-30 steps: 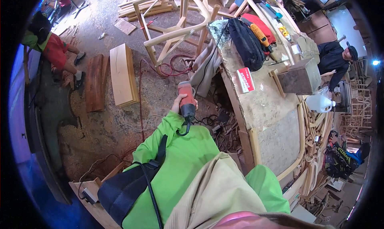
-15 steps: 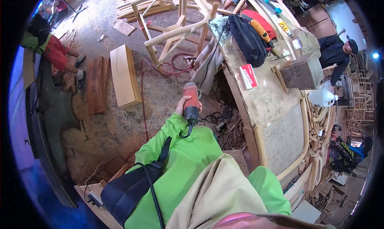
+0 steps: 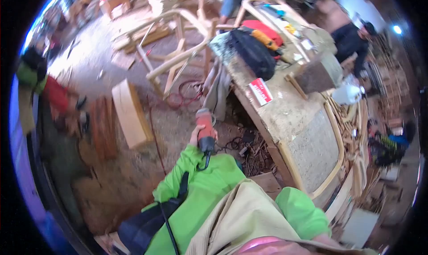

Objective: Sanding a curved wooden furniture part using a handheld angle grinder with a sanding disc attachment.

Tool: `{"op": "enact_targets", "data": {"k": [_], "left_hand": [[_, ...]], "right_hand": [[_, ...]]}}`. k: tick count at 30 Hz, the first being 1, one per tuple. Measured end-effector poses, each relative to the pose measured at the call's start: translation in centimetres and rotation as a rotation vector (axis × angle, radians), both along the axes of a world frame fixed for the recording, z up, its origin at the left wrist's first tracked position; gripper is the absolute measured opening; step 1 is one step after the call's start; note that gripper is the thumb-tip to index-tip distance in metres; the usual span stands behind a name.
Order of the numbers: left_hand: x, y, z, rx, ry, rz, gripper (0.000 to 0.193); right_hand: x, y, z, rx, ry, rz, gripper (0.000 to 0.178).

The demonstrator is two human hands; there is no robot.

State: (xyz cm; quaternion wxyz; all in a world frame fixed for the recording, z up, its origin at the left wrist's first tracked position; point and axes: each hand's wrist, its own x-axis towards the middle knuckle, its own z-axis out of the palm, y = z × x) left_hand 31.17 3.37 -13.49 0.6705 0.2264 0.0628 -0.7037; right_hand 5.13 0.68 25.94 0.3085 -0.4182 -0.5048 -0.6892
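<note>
My left hand (image 3: 196, 134) is wrapped round a red corded power tool (image 3: 205, 126) with a black end, shaped like a trim router. Its grey end points away from me, and the black cord (image 3: 206, 160) comes out at the near end. I hold it in front of my green shirt, above the floor and left of the workbench. My right sleeve (image 3: 303, 212) bends back toward the lower edge with a bit of bare forearm (image 3: 327, 240) showing; the right hand itself is out of the picture.
The workbench (image 3: 285, 117) carries a dark bag (image 3: 254, 54), a red-and-white box (image 3: 261, 91), a wooden block (image 3: 314, 77) and a plastic jug (image 3: 347, 94). An unfinished chair frame (image 3: 178, 54), a red hose (image 3: 180, 99) and boards (image 3: 129, 114) lie ahead. People (image 3: 350, 43) are around.
My view has turned, so bench and people have shifted in the picture. The left hand keeps hold of the power tool, now slightly lower and further left. Bare right forearm now shows below the sleeve.
</note>
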Motion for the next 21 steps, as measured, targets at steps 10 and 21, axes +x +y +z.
{"op": "enact_targets", "data": {"k": [10,21], "left_hand": [[-2.1,-4.7,9.7,-0.28,-0.49,-0.263,0.044],[-11.5,-6.5,15.3,-0.685,-0.967,-0.458,0.055]], "right_hand": [[1.6,-4.2,-16.6,1.025,1.983,-0.703,0.063],[-0.9,0.1,-22.2,1.421,1.564,-0.582,0.078]]}}
